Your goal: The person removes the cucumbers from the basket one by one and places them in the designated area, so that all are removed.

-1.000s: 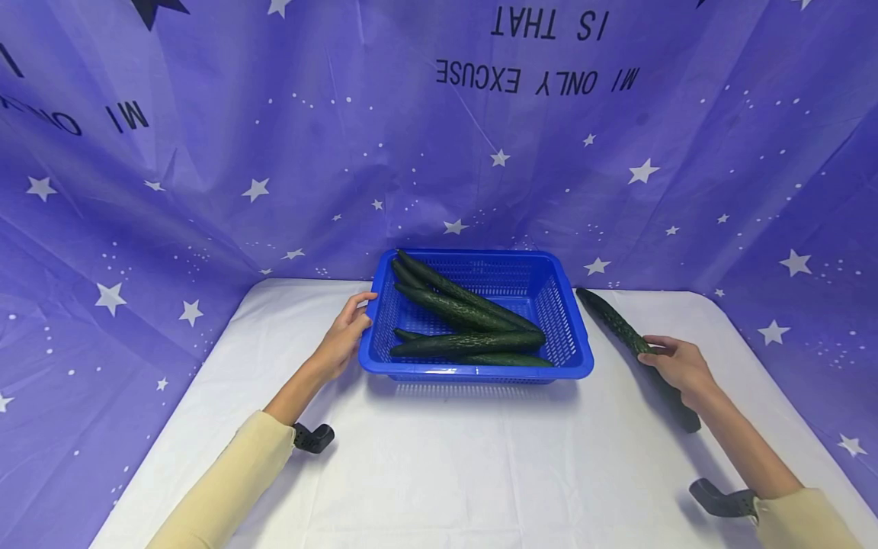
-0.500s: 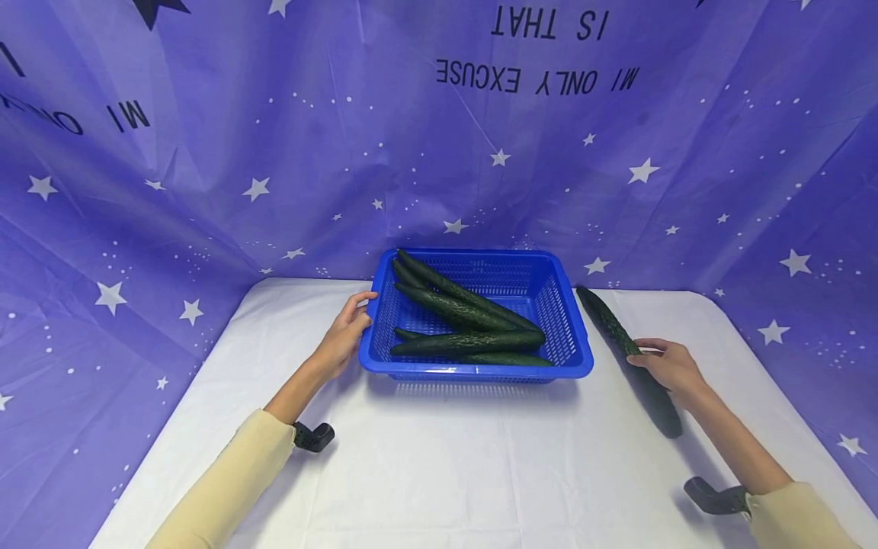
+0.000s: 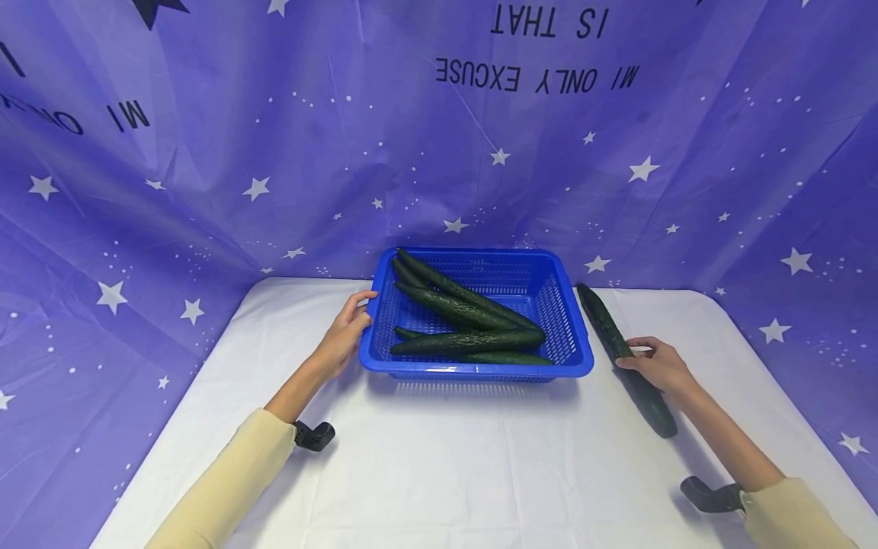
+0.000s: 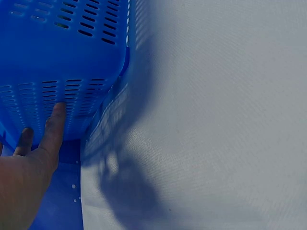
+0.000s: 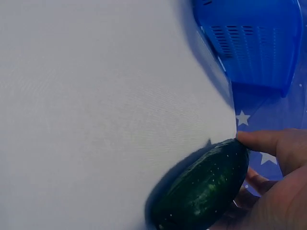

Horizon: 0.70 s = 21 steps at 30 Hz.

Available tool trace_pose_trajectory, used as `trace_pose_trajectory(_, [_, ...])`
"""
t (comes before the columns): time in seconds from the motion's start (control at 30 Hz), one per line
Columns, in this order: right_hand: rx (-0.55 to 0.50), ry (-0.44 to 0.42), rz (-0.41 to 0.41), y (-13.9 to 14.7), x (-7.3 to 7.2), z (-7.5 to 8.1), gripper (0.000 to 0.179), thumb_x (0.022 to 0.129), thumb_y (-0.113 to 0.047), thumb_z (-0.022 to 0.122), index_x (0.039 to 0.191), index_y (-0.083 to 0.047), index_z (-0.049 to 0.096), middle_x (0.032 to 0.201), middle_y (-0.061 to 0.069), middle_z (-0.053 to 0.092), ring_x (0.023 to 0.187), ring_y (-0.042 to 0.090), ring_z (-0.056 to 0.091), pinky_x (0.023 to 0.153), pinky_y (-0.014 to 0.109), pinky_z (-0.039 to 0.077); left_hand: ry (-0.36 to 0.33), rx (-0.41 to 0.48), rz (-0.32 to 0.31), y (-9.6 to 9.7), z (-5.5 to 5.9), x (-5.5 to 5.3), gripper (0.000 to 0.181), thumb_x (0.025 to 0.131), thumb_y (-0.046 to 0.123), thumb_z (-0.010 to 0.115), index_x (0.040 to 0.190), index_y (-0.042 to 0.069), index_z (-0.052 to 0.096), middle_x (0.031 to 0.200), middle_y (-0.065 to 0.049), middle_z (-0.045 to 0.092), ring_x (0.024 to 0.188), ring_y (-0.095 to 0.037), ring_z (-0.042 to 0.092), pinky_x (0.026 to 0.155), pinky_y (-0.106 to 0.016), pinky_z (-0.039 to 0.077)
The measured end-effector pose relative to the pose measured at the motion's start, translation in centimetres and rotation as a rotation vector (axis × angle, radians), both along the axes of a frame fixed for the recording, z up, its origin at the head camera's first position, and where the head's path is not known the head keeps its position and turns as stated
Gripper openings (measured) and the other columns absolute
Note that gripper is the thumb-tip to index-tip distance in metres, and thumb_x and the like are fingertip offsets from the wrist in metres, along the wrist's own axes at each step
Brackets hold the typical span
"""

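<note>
My left hand [image 3: 341,335] touches the left end of the blue plastic basket [image 3: 473,371]; in the left wrist view its extended fingers [image 4: 55,125] lie against the slotted outer wall. Several dark green cucumbers [image 3: 466,343] lie crossed inside the basket, some with their tips near its left rim. Right of the basket, my right hand [image 3: 661,366] holds another long cucumber [image 3: 604,324] about its middle, thumb on one side and fingers on the other. The right wrist view shows the near end of this cucumber [image 5: 206,187] low over the white cloth; whether it touches is unclear.
A white cloth [image 3: 453,465] covers the table. Behind the basket hangs a purple curtain [image 3: 411,152] with stars and lettering, which also closes off both sides. A dark device [image 3: 313,436] is strapped at the left wrist and a similar device [image 3: 709,496] at the right.
My right hand has shifted left with the cucumber, whose near end swung left while its far tip stayed close to the basket. The left hand and basket have kept their place.
</note>
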State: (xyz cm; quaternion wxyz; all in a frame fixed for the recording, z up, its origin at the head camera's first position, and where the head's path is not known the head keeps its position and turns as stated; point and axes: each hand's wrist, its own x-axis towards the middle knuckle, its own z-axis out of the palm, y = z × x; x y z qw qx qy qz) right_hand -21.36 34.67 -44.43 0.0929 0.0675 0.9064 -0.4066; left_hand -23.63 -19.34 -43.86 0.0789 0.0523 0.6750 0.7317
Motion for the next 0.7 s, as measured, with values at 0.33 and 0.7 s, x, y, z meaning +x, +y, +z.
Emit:
trace_pose_trajectory(0.33, [0.081,0.007,0.023,-0.8,-0.33,-0.65,0.077,0.086,-0.027,0.075,0.143,0.008,0.037,0.121,0.034,0.052,0.102,0.043,0.055,0.082,0.052,0.051,0.004,-0.003,0.002,0.01,-0.05,-0.1,0.056,0.096,0.002,0.037,0.151,0.01,0.029,0.147,-0.021,0.037,0.101,-0.026,0.061,0.075,-0.034,0.06])
trace_pose_trajectory(0.7, [0.061,0.002,0.02,-1.05,-0.43,-0.58,0.079,0.086,-0.026,0.076,0.145,0.008,0.035,0.121,0.031,0.053,0.107,0.044,0.054,0.089,0.056,0.048,0.001,0.003,-0.004,-0.12,-0.22,-0.15,0.056,0.096,0.002,0.036,0.151,0.01,0.028,0.148,-0.022,0.036,0.105,-0.03,0.059,0.078,-0.036,0.06])
